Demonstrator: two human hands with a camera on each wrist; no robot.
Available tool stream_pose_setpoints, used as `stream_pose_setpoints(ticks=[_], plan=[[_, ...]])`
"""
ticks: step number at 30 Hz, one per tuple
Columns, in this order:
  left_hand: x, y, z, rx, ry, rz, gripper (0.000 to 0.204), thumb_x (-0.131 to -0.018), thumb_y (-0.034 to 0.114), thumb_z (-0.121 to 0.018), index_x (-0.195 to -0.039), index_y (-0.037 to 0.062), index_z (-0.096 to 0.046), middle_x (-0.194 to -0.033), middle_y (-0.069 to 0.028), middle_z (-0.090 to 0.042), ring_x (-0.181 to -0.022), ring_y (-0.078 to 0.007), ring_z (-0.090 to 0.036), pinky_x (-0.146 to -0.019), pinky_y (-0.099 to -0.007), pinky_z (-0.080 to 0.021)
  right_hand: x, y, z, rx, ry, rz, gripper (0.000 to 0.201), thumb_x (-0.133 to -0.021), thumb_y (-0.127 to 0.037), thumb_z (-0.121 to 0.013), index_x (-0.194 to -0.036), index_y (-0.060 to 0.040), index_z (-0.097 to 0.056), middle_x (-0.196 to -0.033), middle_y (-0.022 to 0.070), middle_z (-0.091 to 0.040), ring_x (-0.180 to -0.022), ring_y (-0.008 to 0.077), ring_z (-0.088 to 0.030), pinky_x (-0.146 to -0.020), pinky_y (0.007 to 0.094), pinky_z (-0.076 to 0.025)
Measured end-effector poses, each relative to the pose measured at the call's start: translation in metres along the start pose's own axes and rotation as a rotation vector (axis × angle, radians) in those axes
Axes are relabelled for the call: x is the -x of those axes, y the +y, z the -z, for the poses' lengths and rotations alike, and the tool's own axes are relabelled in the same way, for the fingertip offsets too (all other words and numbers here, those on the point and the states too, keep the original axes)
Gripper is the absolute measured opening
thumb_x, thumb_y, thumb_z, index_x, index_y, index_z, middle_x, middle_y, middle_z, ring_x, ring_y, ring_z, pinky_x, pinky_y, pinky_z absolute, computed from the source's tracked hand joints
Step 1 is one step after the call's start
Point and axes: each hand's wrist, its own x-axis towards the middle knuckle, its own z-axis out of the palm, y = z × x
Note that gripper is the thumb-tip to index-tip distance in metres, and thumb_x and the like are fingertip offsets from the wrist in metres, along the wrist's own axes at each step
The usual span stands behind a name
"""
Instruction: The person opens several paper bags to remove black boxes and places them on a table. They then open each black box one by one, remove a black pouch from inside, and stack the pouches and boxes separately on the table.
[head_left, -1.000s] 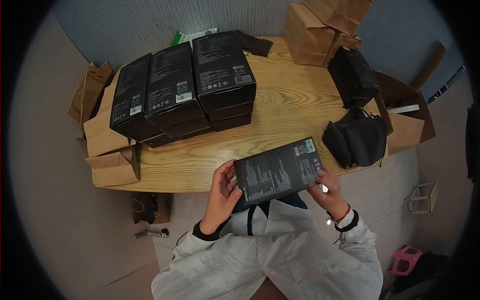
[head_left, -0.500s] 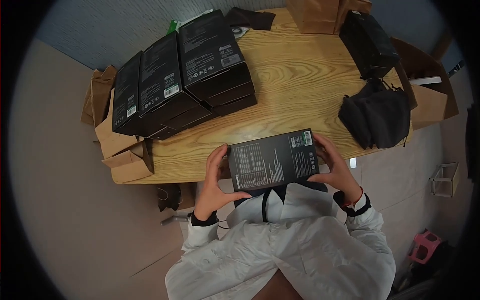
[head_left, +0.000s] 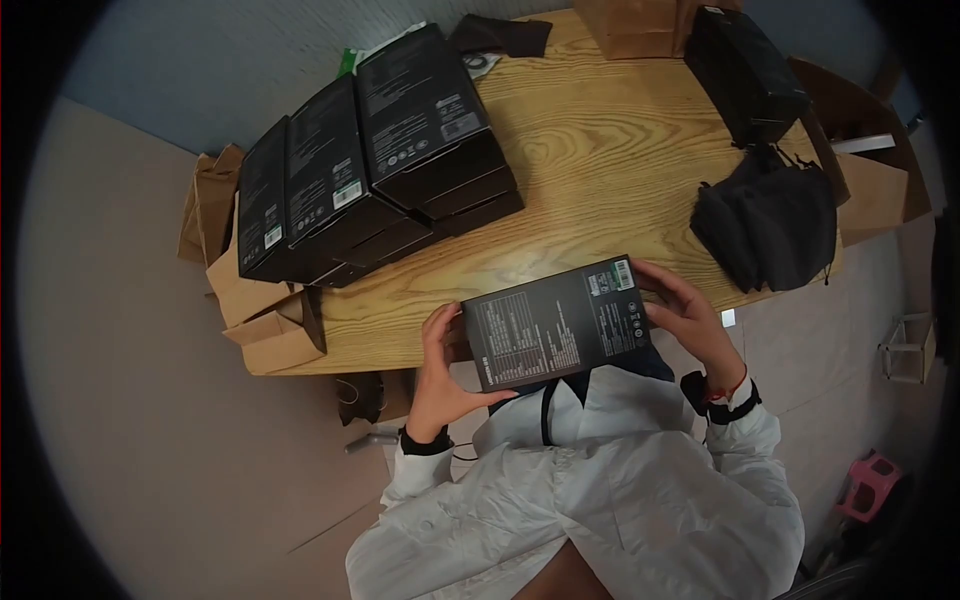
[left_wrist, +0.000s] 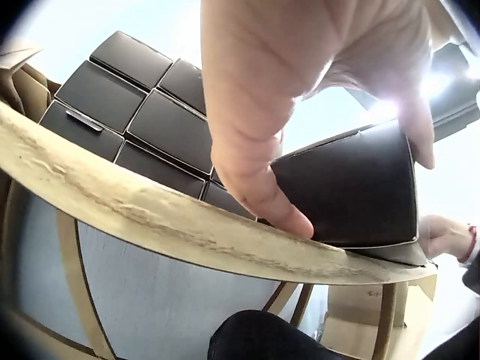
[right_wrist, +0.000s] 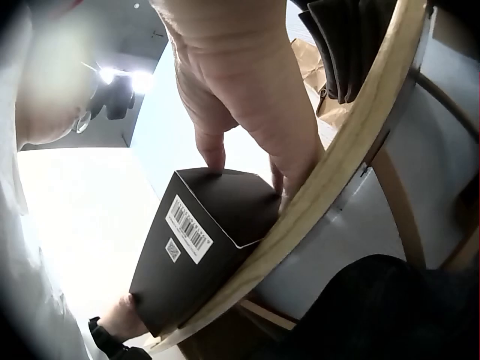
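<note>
A black box (head_left: pixel 556 322) with white printing and a label lies flat at the front edge of the wooden table, between both hands. The left hand (head_left: pixel 441 372) grips its left end, thumb at the near corner and fingers round the far side; the left wrist view shows the box's end face (left_wrist: pixel 345 187) between thumb and fingers. At the right end, the right hand (head_left: pixel 694 318) has its fingers against the box. In the right wrist view, fingertips of the right hand (right_wrist: pixel 244 90) touch the end of the box (right_wrist: pixel 187 247), beside a barcode label.
Stacked black boxes (head_left: pixel 330 160) stand at the table's (head_left: pixel 590 130) left. A black box (head_left: pixel 745 75) and a dark drawstring pouch (head_left: pixel 765 220) are at the right. Brown paper bags (head_left: pixel 640 25) stand behind; open cardboard (head_left: pixel 270 340) lies at the left edge.
The view has shifted, with the box now at the table's front edge. Both hands have changed their hold at its ends, and the right thumb has moved up along the right end.
</note>
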Motion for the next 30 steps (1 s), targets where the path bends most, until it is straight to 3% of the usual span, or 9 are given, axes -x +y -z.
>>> stream_pose_setpoints(ticks=[4, 8, 10, 12, 13, 17, 20, 26, 30], plan=[[-0.005, -0.004, 0.001, -0.112, -0.014, -0.140, 0.115, -0.048, 0.026, -0.094, -0.138, 0.0077, -0.026, -0.136, -0.0158, -0.028, -0.124, -0.0303, -0.040, -0.095, -0.0399, -0.047, -0.004, -0.003, 0.002, 0.013, -0.015, -0.067, 0.056, -0.088, 0.001, -0.056, -0.140, -0.0007, -0.037, -0.137, 0.0094, -0.046, -0.127, 0.0181, -0.044, -0.101, 0.0288, -0.039], [-0.007, -0.003, 0.000, -0.050, -0.014, -0.120, 0.115, -0.046, 0.028, -0.095, -0.137, 0.0084, -0.027, -0.135, -0.0161, -0.027, -0.125, -0.0312, -0.038, -0.098, -0.0414, -0.043, -0.010, -0.003, 0.005, 0.051, -0.057, -0.087, 0.057, -0.087, 0.002, -0.057, -0.139, -0.0030, -0.035, -0.134, 0.0086, -0.046, -0.124, 0.0184, -0.045, -0.099, 0.0297, -0.040], [-0.009, -0.007, 0.002, -0.170, 0.014, -0.195, 0.117, -0.046, 0.031, -0.095, -0.138, 0.0087, -0.026, -0.135, -0.0161, -0.027, -0.125, -0.0317, -0.037, -0.098, -0.0419, -0.041, -0.011, -0.008, 0.000, 0.068, -0.052, -0.113, 0.057, -0.086, 0.002, -0.060, -0.136, -0.0054, -0.035, -0.130, 0.0088, -0.047, -0.121, 0.0189, -0.047, -0.098, 0.0302, -0.042], [-0.007, 0.000, 0.000, -0.237, 0.016, -0.121, 0.118, -0.046, 0.032, -0.094, -0.139, 0.0082, -0.027, -0.134, -0.0161, -0.028, -0.123, -0.0318, -0.039, -0.096, -0.0416, -0.042, -0.011, -0.009, -0.001, 0.056, -0.091, -0.092, 0.057, -0.085, 0.002, -0.062, -0.134, -0.0066, -0.035, -0.129, 0.0100, -0.048, -0.117, 0.0186, -0.050, -0.095, 0.0297, -0.043], [-0.008, 0.005, 0.000, -0.282, 0.008, -0.112, 0.117, -0.046, 0.033, -0.094, -0.139, 0.0080, -0.027, -0.134, -0.0161, -0.028, -0.122, -0.0318, -0.039, -0.096, -0.0419, -0.042, -0.011, -0.014, -0.002, -0.013, -0.099, -0.178, 0.056, -0.084, 0.001, -0.064, -0.132, -0.0053, -0.037, -0.125, 0.0100, -0.050, -0.111, 0.0175, -0.054, -0.093, 0.0295, -0.044], [-0.008, -0.002, 0.002, -0.191, 0.033, -0.148, 0.115, -0.045, 0.033, -0.094, -0.138, 0.0073, -0.030, -0.132, -0.0165, -0.027, -0.121, -0.0331, -0.039, -0.097, -0.0416, -0.042, -0.011, -0.008, -0.005, 0.064, -0.016, -0.216, 0.050, -0.083, -0.003, -0.067, -0.127, 0.0010, -0.044, -0.114, 0.0079, -0.057, -0.103, 0.0145, -0.057, -0.090, 0.0274, -0.045], [-0.006, -0.002, 0.002, -0.218, 0.049, -0.147, 0.111, -0.045, 0.031, -0.094, -0.135, 0.0078, -0.032, -0.132, -0.0168, -0.026, -0.123, -0.0334, -0.037, -0.099, -0.0428, -0.041, -0.010, 0.008, 0.000, 0.154, 0.022, -0.218, 0.047, -0.084, -0.004, -0.066, -0.127, 0.0032, -0.047, -0.112, 0.0076, -0.059, -0.102, 0.0139, -0.057, -0.089, 0.0262, -0.046], [-0.004, -0.010, -0.006, -0.228, 0.074, -0.258, 0.105, -0.046, 0.032, -0.094, -0.129, 0.0090, -0.035, -0.132, -0.0175, -0.026, -0.124, -0.0351, -0.033, -0.101, -0.0451, -0.037, -0.013, -0.022, -0.003, 0.158, -0.081, -0.242, 0.053, -0.082, -0.002, -0.066, -0.131, 0.0034, -0.047, -0.113, 0.0085, -0.061, -0.102, 0.0148, -0.059, -0.087, 0.0273, -0.048], [0.005, -0.001, 0.014, -0.231, 0.130, -0.215, 0.101, -0.048, 0.034, -0.093, -0.129, 0.0112, -0.036, -0.131, -0.0189, -0.027, -0.126, -0.0367, -0.030, -0.102, -0.0459, -0.034, -0.023, -0.014, -0.006, 0.105, -0.058, -0.278, 0.053, -0.082, 0.002, -0.063, -0.131, 0.0055, -0.044, -0.114, 0.0122, -0.061, -0.106, 0.0186, -0.060, -0.091, 0.0291, -0.048]])
